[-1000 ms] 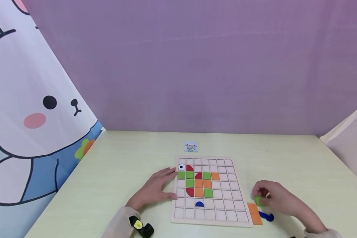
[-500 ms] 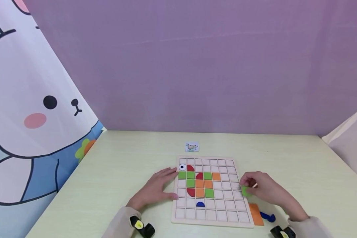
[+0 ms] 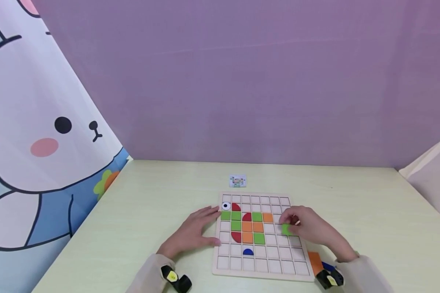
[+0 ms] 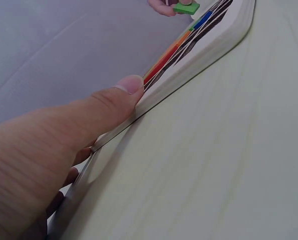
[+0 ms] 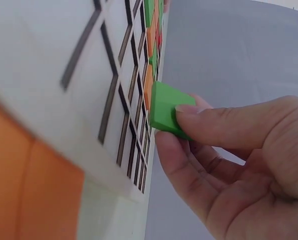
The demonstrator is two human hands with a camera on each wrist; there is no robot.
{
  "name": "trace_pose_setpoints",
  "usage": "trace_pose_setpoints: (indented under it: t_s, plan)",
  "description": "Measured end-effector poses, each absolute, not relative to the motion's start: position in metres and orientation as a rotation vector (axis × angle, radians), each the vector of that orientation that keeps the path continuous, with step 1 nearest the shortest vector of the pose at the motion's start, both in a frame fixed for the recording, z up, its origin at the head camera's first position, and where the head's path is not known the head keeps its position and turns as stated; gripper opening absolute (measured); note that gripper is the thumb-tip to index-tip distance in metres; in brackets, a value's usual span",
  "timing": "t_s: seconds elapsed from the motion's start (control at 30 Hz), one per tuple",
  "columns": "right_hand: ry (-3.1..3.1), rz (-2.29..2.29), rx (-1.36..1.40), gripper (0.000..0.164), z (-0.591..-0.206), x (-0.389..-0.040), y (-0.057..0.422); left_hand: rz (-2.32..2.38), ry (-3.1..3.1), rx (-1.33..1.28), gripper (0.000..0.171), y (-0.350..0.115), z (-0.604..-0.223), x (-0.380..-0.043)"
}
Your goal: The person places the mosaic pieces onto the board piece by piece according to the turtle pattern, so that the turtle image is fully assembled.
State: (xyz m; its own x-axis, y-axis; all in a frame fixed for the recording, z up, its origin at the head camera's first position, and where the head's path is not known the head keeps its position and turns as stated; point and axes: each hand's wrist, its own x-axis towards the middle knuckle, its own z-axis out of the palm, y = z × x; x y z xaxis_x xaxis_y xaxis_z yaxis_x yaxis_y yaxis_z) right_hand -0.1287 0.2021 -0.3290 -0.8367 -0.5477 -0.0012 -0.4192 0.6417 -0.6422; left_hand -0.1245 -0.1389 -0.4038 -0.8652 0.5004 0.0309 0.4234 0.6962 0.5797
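A pale wooden grid board (image 3: 272, 265) lies on the table, holding several green, orange and red tiles, a round eye tile (image 3: 225, 206) and a blue half-round tile (image 3: 248, 252). Over the board's right part, my right hand (image 3: 308, 224) pinches a green square tile (image 5: 166, 107) between thumb and fingers. The right wrist view shows that tile tilted, just above the grid. At the left edge of the board rests my left hand (image 3: 194, 232), fingers extended. Its thumb (image 4: 113, 102) touches the board's side in the left wrist view.
Orange tiles (image 3: 314, 261) lie against the board's lower right corner, with blue pieces (image 3: 328, 266) partly hidden behind the right wrist camera (image 3: 330, 278). A small picture card (image 3: 238, 180) lies beyond the board. A purple backdrop (image 3: 256, 89) stands behind the table.
My right hand has carried the green tile leftward from the loose pieces beside the board to above its right columns. The left hand stays at the left edge.
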Motion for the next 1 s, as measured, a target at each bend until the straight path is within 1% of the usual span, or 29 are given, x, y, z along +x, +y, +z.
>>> trace_pose_setpoints:
  t_s: [0.23,0.57,1.0]
  plan:
    - [2.662,-0.976,-0.784,0.018,-0.331,-0.135,0.191,0.891,2.781,0.762,0.086,-0.139,-0.403,-0.124]
    - [2.666,-0.952,-0.801,0.015,-0.336,-0.141,0.177,0.887,2.782,0.751,0.087,-0.138,-0.400,-0.123]
    - [2.654,-0.944,-0.655,0.019,-0.334,-0.138,0.160,0.885,2.778,0.756,0.086,-0.141,-0.400,-0.122]
